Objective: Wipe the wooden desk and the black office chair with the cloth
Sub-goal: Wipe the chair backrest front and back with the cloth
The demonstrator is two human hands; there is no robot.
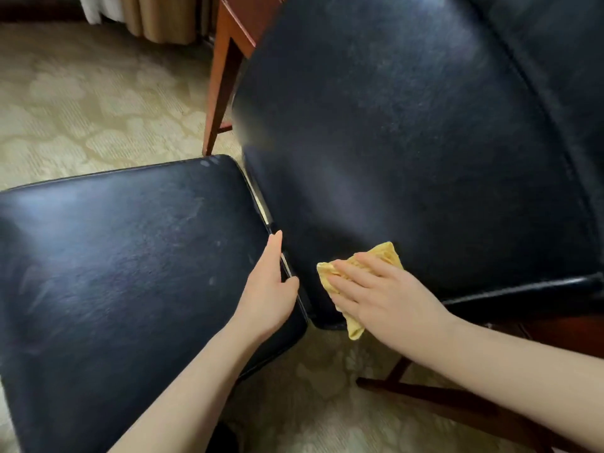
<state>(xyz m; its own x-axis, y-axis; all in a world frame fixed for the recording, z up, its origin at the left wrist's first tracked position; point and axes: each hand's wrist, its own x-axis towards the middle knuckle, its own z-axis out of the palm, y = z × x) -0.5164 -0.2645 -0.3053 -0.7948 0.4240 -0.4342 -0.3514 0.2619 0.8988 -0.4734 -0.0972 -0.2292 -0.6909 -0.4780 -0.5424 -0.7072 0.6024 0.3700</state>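
The black office chair fills most of the view: its leather backrest (408, 135) rises at the right and its seat (124, 256) lies at the lower left. My right hand (382, 295) presses a yellow cloth (387, 255) flat against the lower part of the backrest, fingers straight. My left hand (269, 286) holds the seat's back edge, fingers lying along the seat side and thumb hooked over the rim in the gap between seat and backrest. A leg and corner of the wooden desk (225, 76) show behind the chair at the top.
Patterned beige carpet (98, 103) covers the floor to the left and below the chair. Beige curtains (160, 18) hang at the top left. Dark wooden bars (434, 400) of a frame cross the floor at the lower right.
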